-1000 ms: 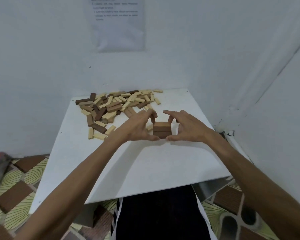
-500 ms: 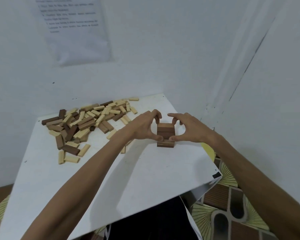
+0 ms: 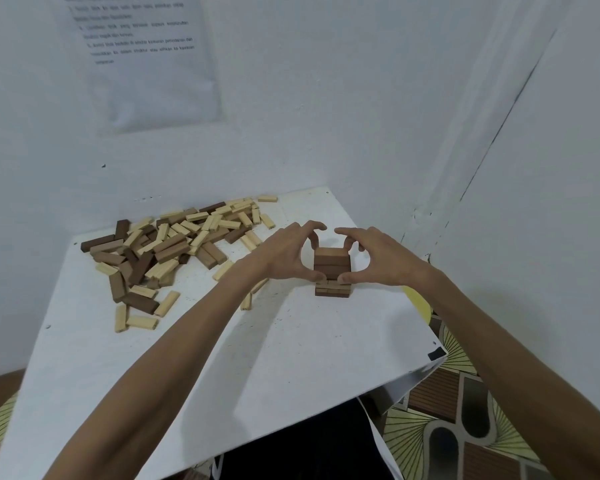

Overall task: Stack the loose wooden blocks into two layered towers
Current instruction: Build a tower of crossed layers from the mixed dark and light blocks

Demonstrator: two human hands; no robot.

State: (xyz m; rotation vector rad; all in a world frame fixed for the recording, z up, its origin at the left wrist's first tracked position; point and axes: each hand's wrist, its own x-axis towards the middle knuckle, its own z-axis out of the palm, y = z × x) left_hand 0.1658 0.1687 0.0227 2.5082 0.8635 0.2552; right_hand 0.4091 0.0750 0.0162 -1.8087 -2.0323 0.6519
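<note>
White walls hem a table bearing loose blocks and a tower.

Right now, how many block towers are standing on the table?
1: a short tower near the table's right edge, held between the left hand and right hand. Other blocks lie loose in a pile to its left.

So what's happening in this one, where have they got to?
A person is stacking wooden blocks. The left hand and the right hand are curled round a short tower of brown blocks on the white table, thumbs against its front, apparently squaring it up. A pile of loose blocks, light and dark, lies on the far left of the table. Only this one tower is in view.
</note>
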